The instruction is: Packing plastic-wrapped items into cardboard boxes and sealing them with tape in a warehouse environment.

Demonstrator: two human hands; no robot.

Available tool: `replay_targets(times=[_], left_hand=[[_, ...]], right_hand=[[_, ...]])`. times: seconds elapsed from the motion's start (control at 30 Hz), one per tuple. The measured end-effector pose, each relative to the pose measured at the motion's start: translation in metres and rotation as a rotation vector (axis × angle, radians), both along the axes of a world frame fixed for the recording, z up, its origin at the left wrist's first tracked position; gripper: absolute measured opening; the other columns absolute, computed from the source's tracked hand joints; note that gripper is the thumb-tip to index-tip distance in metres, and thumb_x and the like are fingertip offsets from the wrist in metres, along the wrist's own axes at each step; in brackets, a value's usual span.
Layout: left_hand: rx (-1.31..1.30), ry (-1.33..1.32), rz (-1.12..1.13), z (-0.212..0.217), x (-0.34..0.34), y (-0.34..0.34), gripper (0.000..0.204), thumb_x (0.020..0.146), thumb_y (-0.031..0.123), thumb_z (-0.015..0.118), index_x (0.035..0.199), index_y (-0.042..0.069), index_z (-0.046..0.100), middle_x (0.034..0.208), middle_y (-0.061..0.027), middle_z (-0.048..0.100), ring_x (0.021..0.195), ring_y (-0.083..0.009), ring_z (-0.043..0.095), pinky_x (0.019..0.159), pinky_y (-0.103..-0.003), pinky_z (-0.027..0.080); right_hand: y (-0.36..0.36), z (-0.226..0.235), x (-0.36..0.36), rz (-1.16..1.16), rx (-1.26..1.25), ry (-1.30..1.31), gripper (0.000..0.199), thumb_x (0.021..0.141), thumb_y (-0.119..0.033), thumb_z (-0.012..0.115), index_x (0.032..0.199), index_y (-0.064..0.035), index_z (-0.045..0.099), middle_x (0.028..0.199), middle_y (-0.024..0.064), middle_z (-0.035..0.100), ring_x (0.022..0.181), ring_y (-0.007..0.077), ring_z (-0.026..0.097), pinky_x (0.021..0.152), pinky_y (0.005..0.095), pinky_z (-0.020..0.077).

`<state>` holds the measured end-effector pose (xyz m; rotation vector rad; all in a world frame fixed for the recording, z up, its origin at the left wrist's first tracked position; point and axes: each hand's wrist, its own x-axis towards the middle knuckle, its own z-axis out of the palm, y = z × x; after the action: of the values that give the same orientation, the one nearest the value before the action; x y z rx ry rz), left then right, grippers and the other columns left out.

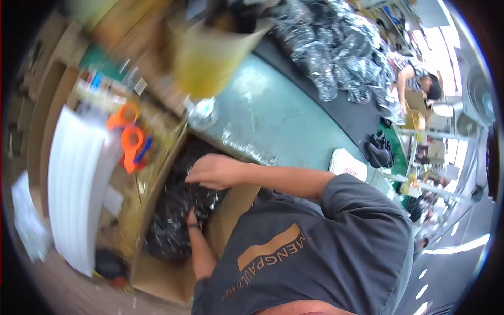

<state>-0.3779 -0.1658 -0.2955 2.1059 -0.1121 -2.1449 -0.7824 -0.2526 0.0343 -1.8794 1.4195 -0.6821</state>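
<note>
An open cardboard box (223, 218) stands against my front, with black goods in shiny clear plastic (170, 226) inside it. My left hand (192, 216) reaches down into the box against the plastic, and its fingers are mostly hidden there. Over the box, near its far end, my right hand (215, 171) is held with fingers curled and pressed together. Whatever it may pinch is too small or blurred to make out. A roll of clear tape (203, 113) lies just beyond the box on the green worktop (286, 113).
Left of the box are orange-handled tools (131, 139) and white foam sheets (76, 189). A yellowish bin (212, 65) stands ahead. Plastic-wrapped goods (336, 47) heap on a black belt (320, 102); a white packet (347, 164) lies nearer. Another person (415, 79) bends at the far right.
</note>
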Motion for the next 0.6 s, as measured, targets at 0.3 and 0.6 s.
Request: replay_targets(times=[0.3,0.6], left_hand=[[-1.364,-0.811,-0.758,0.318,-0.204,-0.042,0.07,0.094,0.008,0.076,0.155,-0.006,0.046,0.152,-0.0252,0.056,0.137,-0.039,0.057,0.119,-0.046,0.043],[-1.486,0.039,-0.767,0.394,-0.532,0.019,0.035,0.102,0.004,0.07,0.136,-0.005,0.064,0.118,-0.0163,0.076,0.103,-0.0217,0.072,0.09,-0.034,0.059]], right_hand=[[0.169,-0.052,-0.498,-1.354,0.008,0.96,0.117,0.076,-0.031,0.093,0.165,0.0032,0.026,0.148,0.0282,0.053,0.136,0.0457,0.053,0.118,0.0519,0.0425],[0.264,-0.162,-0.625,-1.682,0.51,-0.121,0.116,0.066,-0.039,0.096,0.151,0.0168,0.042,0.125,0.0259,0.074,0.11,0.0325,0.076,0.096,0.0414,0.0604]])
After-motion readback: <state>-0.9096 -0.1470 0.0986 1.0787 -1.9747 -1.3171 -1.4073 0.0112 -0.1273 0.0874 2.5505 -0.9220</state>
